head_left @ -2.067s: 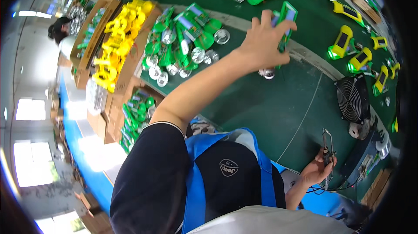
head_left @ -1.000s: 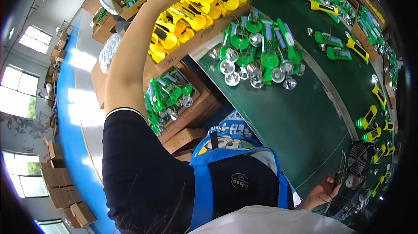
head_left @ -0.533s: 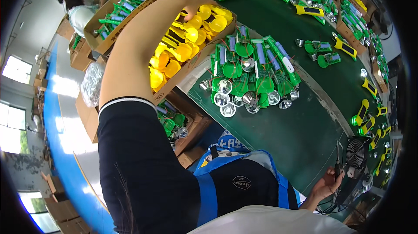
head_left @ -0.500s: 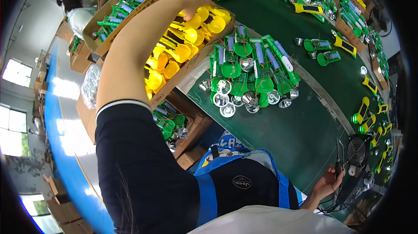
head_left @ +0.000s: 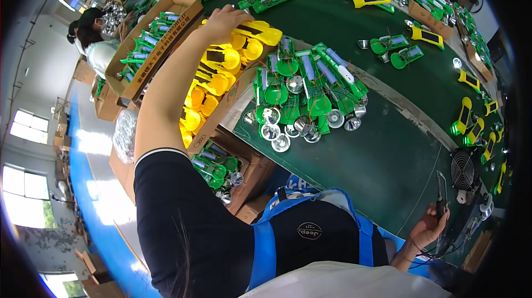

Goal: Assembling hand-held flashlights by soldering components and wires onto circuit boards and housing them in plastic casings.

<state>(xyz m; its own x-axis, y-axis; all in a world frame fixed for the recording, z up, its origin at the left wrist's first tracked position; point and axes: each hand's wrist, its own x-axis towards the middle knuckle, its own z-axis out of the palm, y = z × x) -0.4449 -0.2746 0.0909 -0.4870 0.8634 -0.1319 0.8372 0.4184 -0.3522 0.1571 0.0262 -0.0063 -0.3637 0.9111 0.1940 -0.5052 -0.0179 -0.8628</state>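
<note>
My left hand [head_left: 224, 18] reaches far out to the left and is closed on a yellow torch shell [head_left: 261, 31] at the top of a cardboard box of yellow shells [head_left: 213, 85]. Just right of that box, a heap of green torch halves with silver reflectors [head_left: 302, 90] lies on the green table [head_left: 388, 154]. My right hand [head_left: 426, 229] stays low at the table's near edge, gripping a thin dark hand tool [head_left: 440, 190] that points upward.
A small black fan [head_left: 463, 170] stands near my right hand. Finished yellow and green torches [head_left: 471, 118] lie along the right side. Another cardboard box of green parts [head_left: 149, 49] sits further left, with a person [head_left: 91, 37] beyond it. More boxes [head_left: 221, 168] sit under the table.
My left arm swung from the green table to the box of yellow shells, and the hand now grips one shell at its top. The right hand kept its tool.
</note>
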